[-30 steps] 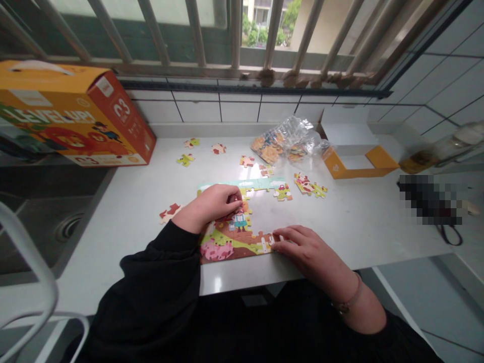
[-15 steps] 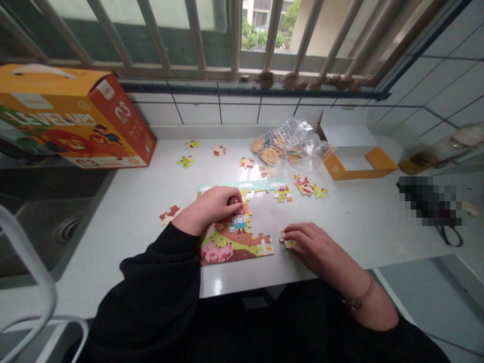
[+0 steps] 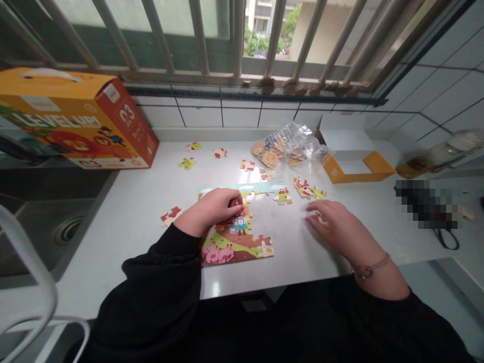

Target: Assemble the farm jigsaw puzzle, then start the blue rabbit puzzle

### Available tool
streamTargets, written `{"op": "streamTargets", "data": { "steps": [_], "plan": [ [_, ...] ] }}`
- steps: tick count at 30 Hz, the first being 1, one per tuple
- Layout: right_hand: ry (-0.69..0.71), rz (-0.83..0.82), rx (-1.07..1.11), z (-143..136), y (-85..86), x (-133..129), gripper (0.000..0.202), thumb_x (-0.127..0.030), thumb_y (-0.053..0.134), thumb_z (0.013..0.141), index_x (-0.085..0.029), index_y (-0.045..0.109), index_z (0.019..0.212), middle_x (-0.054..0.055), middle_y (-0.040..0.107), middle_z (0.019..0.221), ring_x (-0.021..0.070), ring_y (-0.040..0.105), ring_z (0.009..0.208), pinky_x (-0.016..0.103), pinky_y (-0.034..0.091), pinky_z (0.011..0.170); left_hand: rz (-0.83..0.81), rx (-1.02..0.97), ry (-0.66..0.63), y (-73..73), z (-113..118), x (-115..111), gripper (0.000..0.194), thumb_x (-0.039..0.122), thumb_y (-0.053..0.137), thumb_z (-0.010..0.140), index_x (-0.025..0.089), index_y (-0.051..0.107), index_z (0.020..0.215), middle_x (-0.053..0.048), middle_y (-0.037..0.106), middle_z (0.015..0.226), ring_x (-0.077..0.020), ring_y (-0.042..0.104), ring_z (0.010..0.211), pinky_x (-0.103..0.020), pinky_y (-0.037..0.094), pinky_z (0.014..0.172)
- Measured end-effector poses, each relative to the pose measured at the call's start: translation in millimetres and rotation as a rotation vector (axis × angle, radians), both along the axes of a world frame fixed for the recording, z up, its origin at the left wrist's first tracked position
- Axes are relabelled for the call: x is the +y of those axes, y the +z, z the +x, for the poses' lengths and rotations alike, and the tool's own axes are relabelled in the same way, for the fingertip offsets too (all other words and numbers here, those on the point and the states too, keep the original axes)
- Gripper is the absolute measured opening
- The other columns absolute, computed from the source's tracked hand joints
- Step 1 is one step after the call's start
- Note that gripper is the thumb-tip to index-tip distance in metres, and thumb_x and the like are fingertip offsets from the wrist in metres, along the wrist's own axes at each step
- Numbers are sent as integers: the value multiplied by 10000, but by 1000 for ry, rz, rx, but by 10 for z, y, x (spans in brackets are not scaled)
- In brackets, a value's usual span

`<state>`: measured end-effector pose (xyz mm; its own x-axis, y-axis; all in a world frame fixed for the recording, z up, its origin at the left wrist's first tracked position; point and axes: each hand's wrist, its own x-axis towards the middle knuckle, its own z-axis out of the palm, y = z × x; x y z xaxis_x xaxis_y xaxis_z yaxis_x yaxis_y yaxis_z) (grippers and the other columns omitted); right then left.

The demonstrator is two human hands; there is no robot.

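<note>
A partly joined jigsaw puzzle with a pink pig, a figure in blue and a strip of sky lies on the counter before me. My left hand rests over its left part, fingers curled and pinched together. Whatever sits under those fingertips is hidden. My right hand hovers to the right of the puzzle, curled around a small pale puzzle piece that shows only partly between thumb and fingers. Just beyond it lies a joined cluster of pieces. A brown-and-cream piece lies by my left wrist.
Several loose pieces lie toward the wall. A clear plastic bag of pieces sits beside an open yellow box. At left, a large orange box stands by the sink. A blurred dark object lies at right.
My right hand has lifted away from beside the puzzle's lower right corner and moved right and farther from me, with the piece in it. My left hand stays in place.
</note>
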<state>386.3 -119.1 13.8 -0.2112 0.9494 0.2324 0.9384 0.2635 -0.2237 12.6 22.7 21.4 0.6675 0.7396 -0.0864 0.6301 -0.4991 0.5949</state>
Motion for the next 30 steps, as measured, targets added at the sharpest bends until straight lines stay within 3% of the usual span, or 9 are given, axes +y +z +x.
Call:
{"op": "streamTargets", "data": {
  "steps": [6, 9, 12, 18, 22, 26, 28, 30],
  "plan": [
    [-212, -172, -117, -654, 289, 935, 228, -372, 673, 1070, -203, 789, 1169, 138, 843, 1104, 300, 775, 1030, 374, 559, 868, -10, 5, 5, 0, 3, -8, 128, 300, 705, 979, 206, 791, 971, -20, 742, 826, -181, 618, 723, -309, 366, 679],
    [-309, -220, -171, -973, 308, 1354, 295, -434, 650, 1093, -197, 789, 1200, 170, 840, 1132, 310, 780, 1054, 369, 552, 867, -7, 6, 6, 16, 8, -18, 112, 288, 709, 972, 206, 783, 956, -12, 734, 807, -178, 613, 712, -308, 363, 671],
    [-381, -252, -187, -1221, 269, 1602, 355, -466, 668, 1084, -154, 785, 1206, 223, 830, 1155, 342, 795, 1082, 380, 564, 867, -11, 12, 18, 41, 10, -34, 99, 274, 708, 972, 207, 779, 956, -8, 736, 804, -174, 611, 702, -309, 367, 675],
    [-405, -244, -105, -1407, 186, 1722, 324, -274, 732, 1024, -124, 721, 1311, 233, 808, 1201, 347, 785, 1106, 393, 569, 915, -9, 12, 30, 58, 8, -61, 80, 248, 709, 968, 208, 760, 922, -4, 739, 802, -167, 604, 690, -314, 380, 687],
    [-275, -157, 8, -1360, 158, 1745, 459, -190, 757, 980, -136, 693, 1431, 214, 761, 1361, 304, 738, 1176, 383, 551, 999, -11, -1, 27, 45, 5, -65, 77, 242, 709, 963, 208, 753, 909, -3, 736, 801, -167, 599, 690, -314, 372, 674],
    [-179, -103, 132, -1226, 155, 1692, 147, -259, 710, 1020, -180, 801, 1105, 134, 808, 1093, 277, 721, 1067, 372, 532, 949, -9, 4, 25, 45, 5, -63, 77, 244, 713, 962, 207, 754, 908, -8, 738, 804, -170, 598, 695, -315, 372, 681],
    [-194, -86, 231, -1126, 154, 1590, 149, -316, 712, 1011, -198, 767, 939, 91, 778, 932, 252, 702, 931, 362, 520, 862, -3, 6, 23, 49, 6, -59, 87, 250, 707, 968, 208, 758, 910, -13, 743, 815, -173, 602, 702, -318, 373, 688],
    [-228, -114, 404, -1016, 147, 1420, 128, -333, 738, 960, -209, 725, 928, 42, 732, 825, 218, 671, 803, 346, 511, 773, 2, 9, 22, 50, 7, -53, 100, 261, 700, 974, 211, 764, 916, -17, 749, 826, -179, 608, 711, -321, 376, 695]
  ]
}}
